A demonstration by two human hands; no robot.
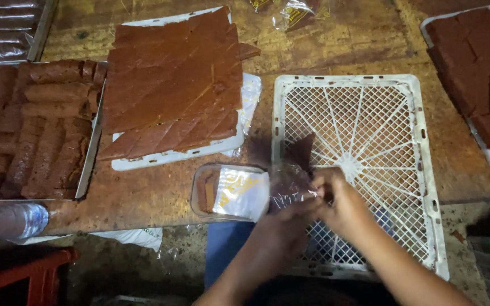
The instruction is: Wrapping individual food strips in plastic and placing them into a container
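Note:
My left hand [282,229] and my right hand [341,201] meet over the near left corner of a white lattice crate [426,170]. Together they grip a clear plastic wrapper [290,187] with a dark brown triangular slice [300,152] sticking up from it. Just left of my hands sits a small clear tray [199,195] holding brown pieces and a stack of white and yellow printed wrappers [239,192]. A large flat brown slab cut into diagonal strips [171,85] lies on a white board [160,158] behind.
A metal tray of rolled brown pieces [41,124] stands at the left. Another white crate with brown slabs [477,62] is at the far right. A plastic bottle [9,221] lies at the table's near left edge, above a red stool [24,277].

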